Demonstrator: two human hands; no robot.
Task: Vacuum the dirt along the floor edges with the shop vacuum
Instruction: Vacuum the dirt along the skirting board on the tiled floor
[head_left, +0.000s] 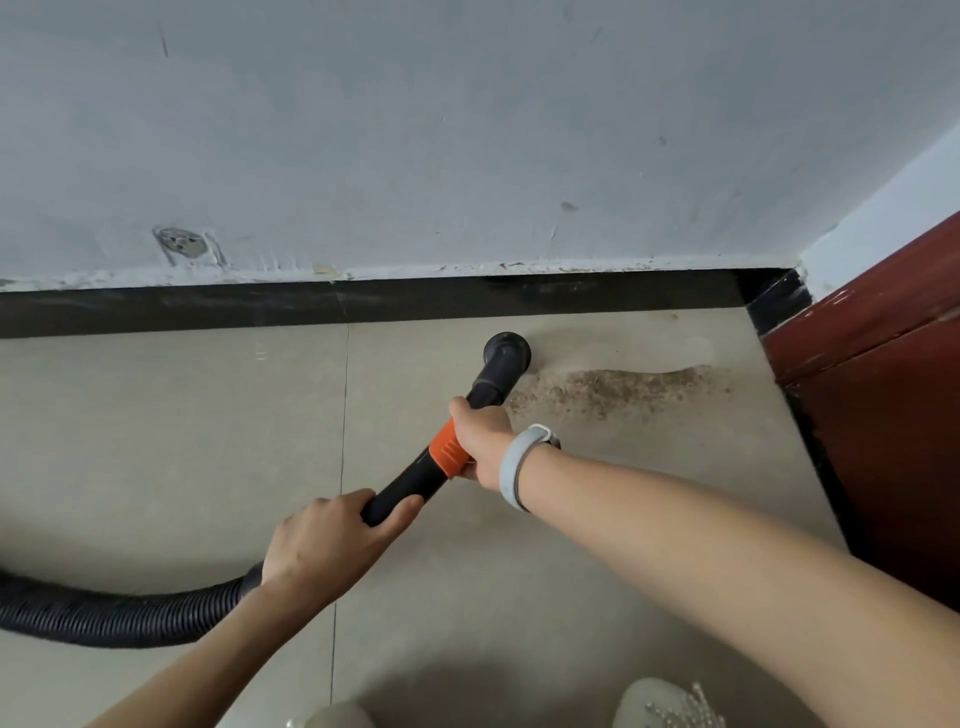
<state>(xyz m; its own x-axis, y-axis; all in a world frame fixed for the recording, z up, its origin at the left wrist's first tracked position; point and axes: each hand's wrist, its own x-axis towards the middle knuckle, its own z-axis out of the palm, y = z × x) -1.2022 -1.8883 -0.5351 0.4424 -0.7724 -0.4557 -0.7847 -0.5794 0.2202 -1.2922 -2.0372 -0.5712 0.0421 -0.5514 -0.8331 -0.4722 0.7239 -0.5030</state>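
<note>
The vacuum wand (415, 475) is gripped by both hands: the right hand (480, 441) is wrapped round it at the orange collar (447, 449), and the left hand (324, 540) is closed round its lower end, where the ribbed black hose (104, 613) joins and trails off to the left. The round nozzle (506, 353) is set on the floor (171, 441) near the black skirting (363, 299), just left of a patch of brown dirt (613, 392). The work is judged partly done: the tiles left of the nozzle look clean, while the patch towards the corner is yet to be taken up. The floor is laid in pale beige tiles with thin joints; a scuffed grey-white wall (467, 130) rises behind, and a dark red door (883, 389) closes the right side.
</note>
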